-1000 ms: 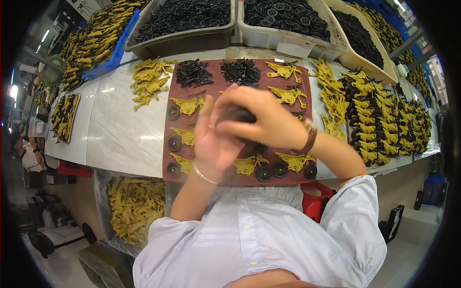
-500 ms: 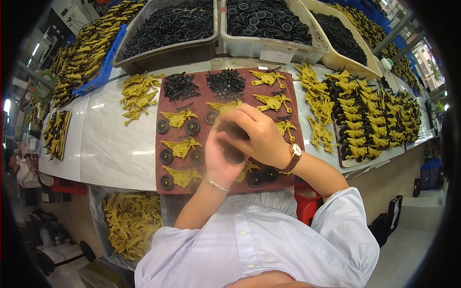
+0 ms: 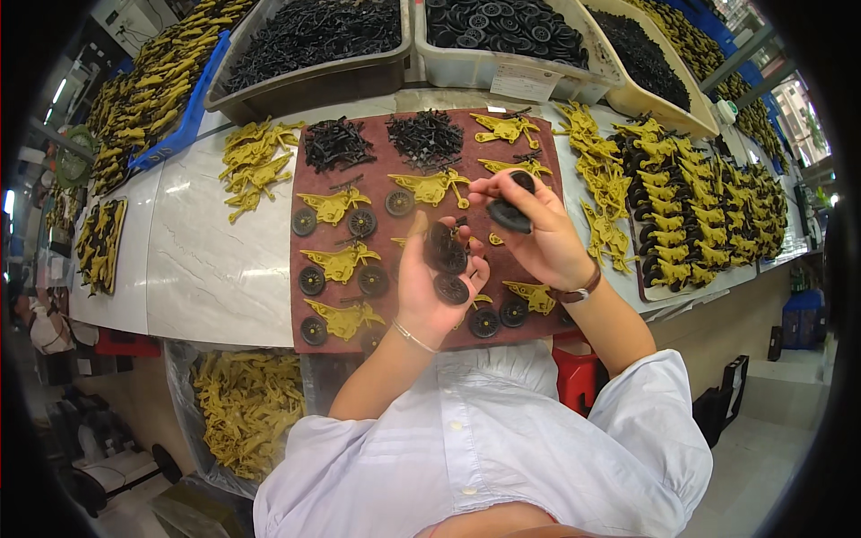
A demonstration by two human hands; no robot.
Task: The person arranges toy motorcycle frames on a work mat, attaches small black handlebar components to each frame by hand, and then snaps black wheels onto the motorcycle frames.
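My left hand (image 3: 420,291) is turned palm up, its fingers curled around several black spoked toy wheels (image 3: 450,289). To its right, my right hand (image 3: 558,242) pinches black wheels (image 3: 508,216) between thumb and fingers, just above the red-brown mat (image 3: 380,134). Rows of yellow plastic toy motorcycle bodies (image 3: 339,265) lie on the mat under and around both hands. Beside many of them are black wheels (image 3: 312,281) and small black parts. Some of the rows are hidden behind my hands and forearms.
Two heaps of small black parts, one at left (image 3: 337,145), lie at the mat's far edge. Beyond stand bins of black parts (image 3: 314,85) and wheels (image 3: 520,67). Yellow bodies (image 3: 256,166) flank the mat. At right sits a tray of assembled rows (image 3: 659,211). Below, a bag holds yellow pieces (image 3: 247,408).
My hands were together over the mat and have moved apart. The right one has shifted right with wheels in its fingers; the left has turned more open, showing wheels on its palm.
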